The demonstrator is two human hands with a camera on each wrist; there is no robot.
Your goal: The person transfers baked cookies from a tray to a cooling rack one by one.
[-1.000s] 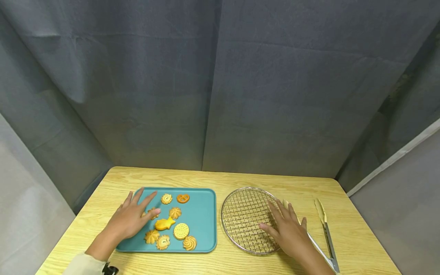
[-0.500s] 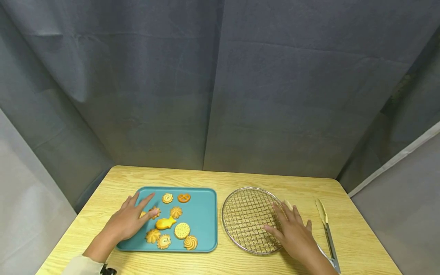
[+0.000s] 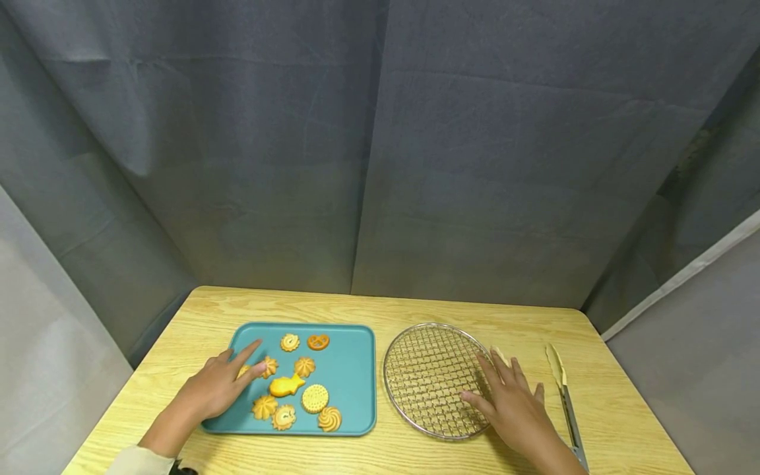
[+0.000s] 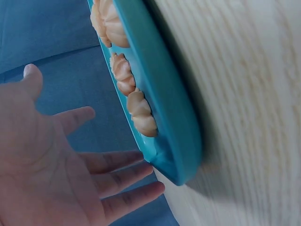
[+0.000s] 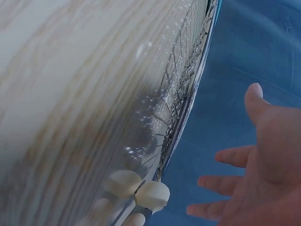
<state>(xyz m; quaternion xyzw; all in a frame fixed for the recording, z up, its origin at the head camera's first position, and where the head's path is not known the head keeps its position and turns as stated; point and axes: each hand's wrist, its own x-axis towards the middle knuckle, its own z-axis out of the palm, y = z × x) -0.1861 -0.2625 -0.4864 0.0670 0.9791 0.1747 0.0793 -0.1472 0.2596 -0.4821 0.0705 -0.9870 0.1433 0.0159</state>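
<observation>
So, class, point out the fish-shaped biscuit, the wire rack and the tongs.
Fish-shaped biscuit (image 3: 283,386): head view, middle of its body.
Wire rack (image 3: 432,382): head view, bare mesh.
Tongs (image 3: 572,422): head view, grey handle.

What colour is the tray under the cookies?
The tray is teal, seen best in the head view.
</observation>
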